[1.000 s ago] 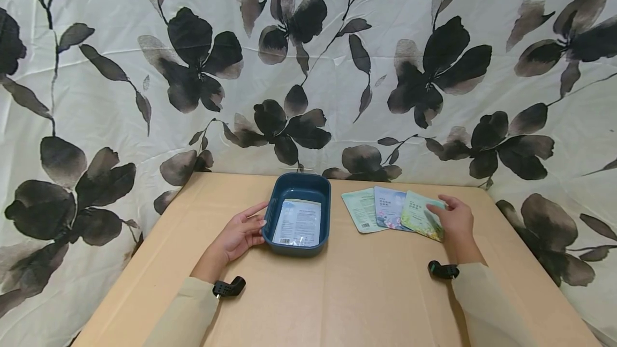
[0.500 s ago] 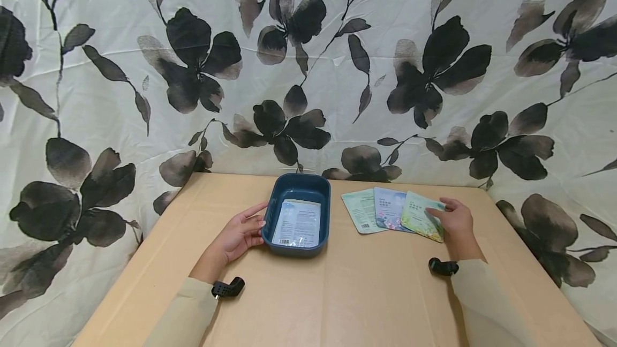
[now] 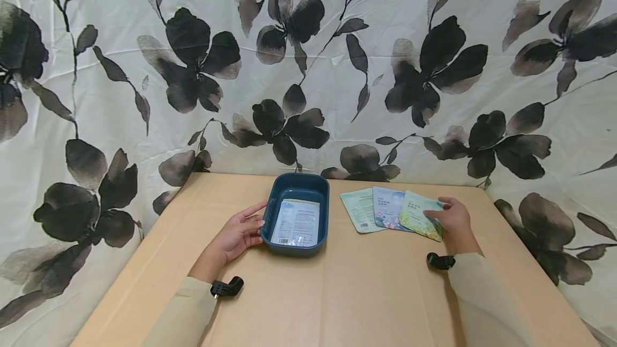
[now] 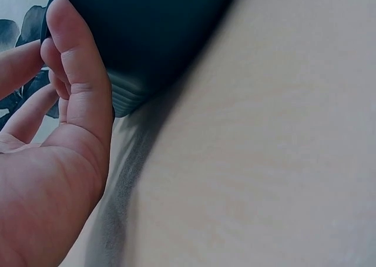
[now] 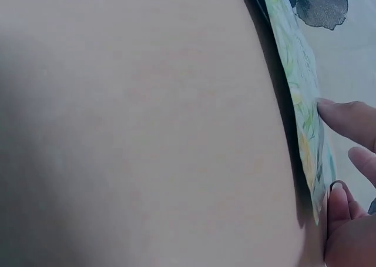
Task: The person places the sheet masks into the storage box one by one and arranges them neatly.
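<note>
In the head view a dark blue plastic basin (image 3: 320, 245) stands on the table, with a light blue sachet (image 3: 296, 223) lying inside it. My left hand (image 3: 239, 234) touches the basin's left side, its fingertips close to the rim; the left wrist view shows these fingers (image 4: 79, 67) against the outer wall. To the right, several printed sachets lie fanned: a pale mint one (image 3: 359, 212), a lilac-blue one (image 3: 388, 205) and a green-yellow one (image 3: 418, 213). My right hand (image 3: 455, 224) rests at the green-yellow sachet's right edge, one fingertip on its face in the right wrist view.
A tan table (image 3: 323, 299) carries everything. Behind it hangs a white cloth (image 3: 347, 84) with dark flowers. Each wrist wears a black camera, the left one (image 3: 227, 287) and the right one (image 3: 441, 261), beside beige sleeves.
The head view has shifted very slightly. Both hands, the basin and the sachets keep their places.
</note>
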`<act>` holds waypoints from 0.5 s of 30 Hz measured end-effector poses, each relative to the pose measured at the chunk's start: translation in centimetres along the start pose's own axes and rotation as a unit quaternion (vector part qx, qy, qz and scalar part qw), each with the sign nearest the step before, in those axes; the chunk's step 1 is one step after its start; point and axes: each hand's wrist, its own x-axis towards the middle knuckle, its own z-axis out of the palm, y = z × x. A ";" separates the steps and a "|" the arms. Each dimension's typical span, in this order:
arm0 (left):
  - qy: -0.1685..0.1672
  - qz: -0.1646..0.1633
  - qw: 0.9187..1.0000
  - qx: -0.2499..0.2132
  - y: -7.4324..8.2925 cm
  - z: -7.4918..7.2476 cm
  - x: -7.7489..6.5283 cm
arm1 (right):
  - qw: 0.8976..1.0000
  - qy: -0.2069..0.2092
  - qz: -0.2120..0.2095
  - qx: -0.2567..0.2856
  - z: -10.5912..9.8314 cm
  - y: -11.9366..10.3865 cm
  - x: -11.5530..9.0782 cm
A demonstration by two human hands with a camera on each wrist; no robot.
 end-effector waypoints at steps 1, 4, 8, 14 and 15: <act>-0.001 0.001 1.000 0.000 0.0 0.0 0.0 | 1.000 0.000 0.000 0.002 0.0 -0.1 0.0; -0.002 0.004 1.000 0.001 0.0 0.0 0.0 | 1.000 -0.001 0.005 0.012 0.1 -0.2 0.1; -0.003 0.007 1.000 0.000 0.1 0.0 -0.1 | 1.000 0.000 0.010 0.011 0.1 -0.3 0.2; -0.002 0.006 1.000 -0.002 0.1 0.2 -0.2 | 1.000 0.000 0.011 0.007 0.2 -0.2 0.3; -0.001 0.006 1.000 -0.002 0.1 0.2 -0.2 | 1.000 0.000 0.011 0.007 0.2 -0.1 0.3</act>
